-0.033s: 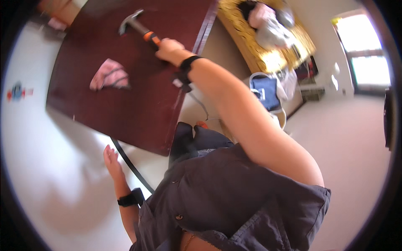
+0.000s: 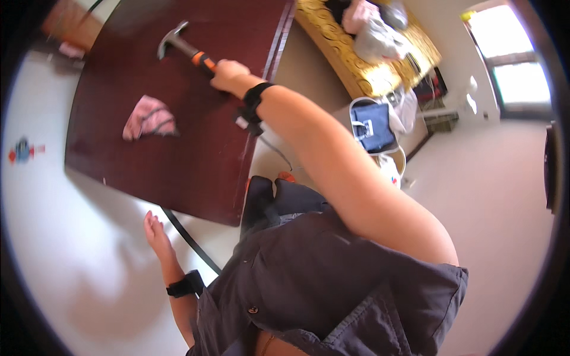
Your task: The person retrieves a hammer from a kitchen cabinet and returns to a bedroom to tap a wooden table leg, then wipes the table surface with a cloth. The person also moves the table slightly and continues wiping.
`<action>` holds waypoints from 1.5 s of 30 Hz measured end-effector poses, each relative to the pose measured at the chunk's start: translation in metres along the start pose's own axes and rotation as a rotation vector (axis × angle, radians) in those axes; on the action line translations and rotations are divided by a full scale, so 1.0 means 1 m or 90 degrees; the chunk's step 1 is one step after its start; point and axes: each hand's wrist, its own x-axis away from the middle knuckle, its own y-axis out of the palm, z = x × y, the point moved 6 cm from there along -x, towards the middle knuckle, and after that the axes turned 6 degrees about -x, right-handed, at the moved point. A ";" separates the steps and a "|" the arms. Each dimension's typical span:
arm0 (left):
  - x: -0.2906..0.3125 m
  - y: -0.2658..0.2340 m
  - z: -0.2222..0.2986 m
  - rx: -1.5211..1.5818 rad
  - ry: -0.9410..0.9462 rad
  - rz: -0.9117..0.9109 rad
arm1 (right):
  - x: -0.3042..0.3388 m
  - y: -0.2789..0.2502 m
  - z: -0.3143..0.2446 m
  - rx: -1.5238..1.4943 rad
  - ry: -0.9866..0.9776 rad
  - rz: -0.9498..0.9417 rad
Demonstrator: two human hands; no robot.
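My right hand [image 2: 230, 76] is wrapped round the handle of a claw hammer [image 2: 186, 47] with a grey metal head and orange bands on its dark grip. The hammer lies on or just above the dark red-brown table [image 2: 196, 163]; which of the two I cannot tell. Its head points away to the far left. Nearer me on the table is a crumpled pink cloth [image 2: 149, 117] with dark stripes, apart from the hammer. Off the table's near left corner, my left hand [image 2: 156, 235] hangs with its fingers stretched out, holding nothing.
Beyond the table's right edge stands a yellow patterned couch [image 2: 332, 53] with bags and clothing heaped on it. A blue bag [image 2: 374, 127] sits in front of it. A dark strip [image 2: 191, 242] runs below the table's near edge. Windows [image 2: 513, 59] light the far right.
The whole view has shifted slightly, so table, cloth and couch sit a little differently in the picture. My right hand keeps its grip on the hammer; my left hand stays outstretched.
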 end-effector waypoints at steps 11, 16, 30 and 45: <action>-0.059 0.074 0.134 -0.316 0.271 -0.045 | 0.109 -0.044 0.139 -0.354 0.009 0.175; -0.039 0.092 0.117 -0.349 0.232 -0.045 | 0.160 -0.075 0.291 -0.333 0.143 0.314; -0.012 0.218 0.141 -0.665 0.174 -0.178 | 0.213 -0.057 0.611 -0.442 0.702 0.324; -0.009 0.233 0.145 -0.609 0.056 -0.288 | 0.194 0.037 0.751 -0.453 0.825 0.365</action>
